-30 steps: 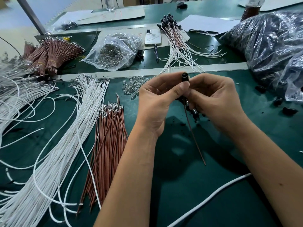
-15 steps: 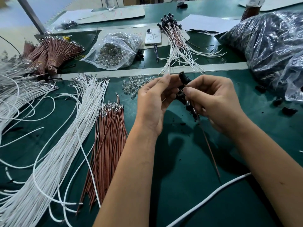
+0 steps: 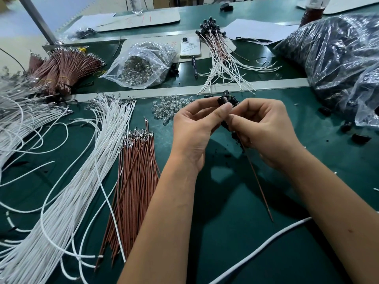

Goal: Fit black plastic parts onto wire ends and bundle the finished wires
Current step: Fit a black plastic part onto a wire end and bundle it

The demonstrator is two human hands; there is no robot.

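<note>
Above the bench's middle: left hand (image 3: 194, 130) pinching a black cap (image 3: 223, 100), right hand (image 3: 264, 132) gripping the brown wire (image 3: 259, 181) (spare caps in the palm, apparently). Keep cap and wire end aligned, then push straight.

The right hand (image 3: 264, 130) hides the brown wire's (image 3: 259, 181) upper end; the black bag (image 3: 338, 58) runs off the right edge.

Assembly workshop: green bench (image 3: 235, 232) heaped with wire bundles (image 3: 61, 70).
</note>
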